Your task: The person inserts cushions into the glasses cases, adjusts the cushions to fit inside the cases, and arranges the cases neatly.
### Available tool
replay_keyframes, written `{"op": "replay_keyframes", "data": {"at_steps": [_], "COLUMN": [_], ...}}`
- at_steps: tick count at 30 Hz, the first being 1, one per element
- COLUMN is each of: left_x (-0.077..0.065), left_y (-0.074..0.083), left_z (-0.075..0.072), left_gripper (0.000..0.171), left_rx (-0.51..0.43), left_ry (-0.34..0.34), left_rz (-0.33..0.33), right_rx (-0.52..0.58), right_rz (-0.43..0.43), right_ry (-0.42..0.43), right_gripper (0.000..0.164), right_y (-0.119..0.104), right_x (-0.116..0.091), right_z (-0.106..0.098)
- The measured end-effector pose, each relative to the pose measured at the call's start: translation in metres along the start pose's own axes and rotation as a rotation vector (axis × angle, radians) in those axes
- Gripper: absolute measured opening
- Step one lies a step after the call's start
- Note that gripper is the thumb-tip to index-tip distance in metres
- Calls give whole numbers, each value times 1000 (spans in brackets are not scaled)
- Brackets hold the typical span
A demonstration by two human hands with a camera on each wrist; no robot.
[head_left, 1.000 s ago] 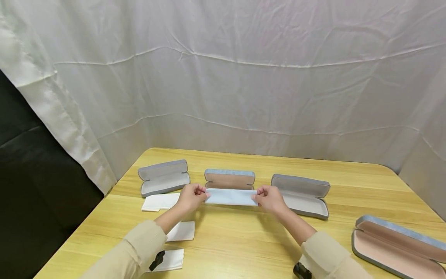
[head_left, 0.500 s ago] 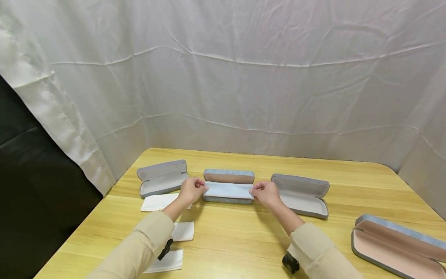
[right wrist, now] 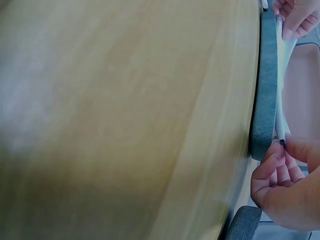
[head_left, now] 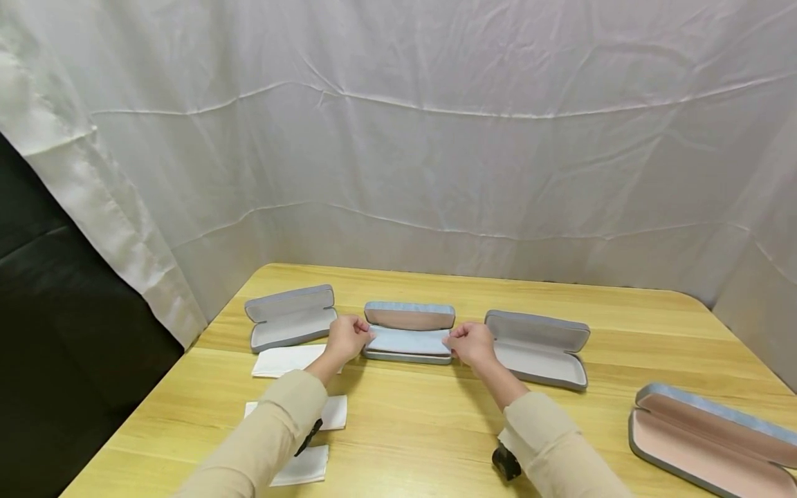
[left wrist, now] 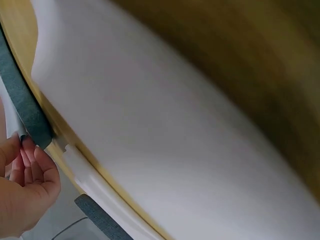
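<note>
An open blue glasses case [head_left: 407, 359] with a pink lining stands at the back middle of the table. A light blue folded cleaning cloth [head_left: 409, 340] is stretched across its lower half, with a strip of the case's front edge showing below. My left hand [head_left: 346, 339] pinches the cloth's left end between thumb and fingers. At the opposite end, my right hand [head_left: 473, 344] pinches the cloth in the same way. In the right wrist view the cloth's edge [right wrist: 280, 100] runs between both hands, right beside the case wall [right wrist: 264, 90].
Open grey glasses cases stand on the left [head_left: 292, 330] and right [head_left: 535, 360] of the hands. Another open case with pink lining [head_left: 703, 449] lies at the front right. Folded white cloths [head_left: 288, 360] lie in a column on the left, partly under my left sleeve [head_left: 274, 422].
Both hands have carried the light blue cloth away from me and lowered it, from in front of the blue case to across its lower half.
</note>
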State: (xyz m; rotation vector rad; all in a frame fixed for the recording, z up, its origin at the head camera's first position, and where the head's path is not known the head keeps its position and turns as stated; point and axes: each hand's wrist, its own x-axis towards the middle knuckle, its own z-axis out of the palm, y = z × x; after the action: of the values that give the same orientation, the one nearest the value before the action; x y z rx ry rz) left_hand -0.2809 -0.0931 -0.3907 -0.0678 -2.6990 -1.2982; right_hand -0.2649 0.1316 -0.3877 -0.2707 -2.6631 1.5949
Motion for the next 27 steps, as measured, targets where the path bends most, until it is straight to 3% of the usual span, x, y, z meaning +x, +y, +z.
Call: {"op": "replay_keyframes", "data": {"at_steps": [14, 27], "left_x": [5, 7], "left_y": [2, 2], "left_z": [5, 6], "left_gripper": [14, 12], "left_rx": [93, 121], "left_ry": [14, 13], "left_rz": [18, 3], "right_rx": [-158, -255], "right_rz": [-28, -80], "right_ry": [79, 117], "right_gripper": [15, 17], "right_y": [0, -2], "right_x": [2, 1], "right_z": [8, 10]}}
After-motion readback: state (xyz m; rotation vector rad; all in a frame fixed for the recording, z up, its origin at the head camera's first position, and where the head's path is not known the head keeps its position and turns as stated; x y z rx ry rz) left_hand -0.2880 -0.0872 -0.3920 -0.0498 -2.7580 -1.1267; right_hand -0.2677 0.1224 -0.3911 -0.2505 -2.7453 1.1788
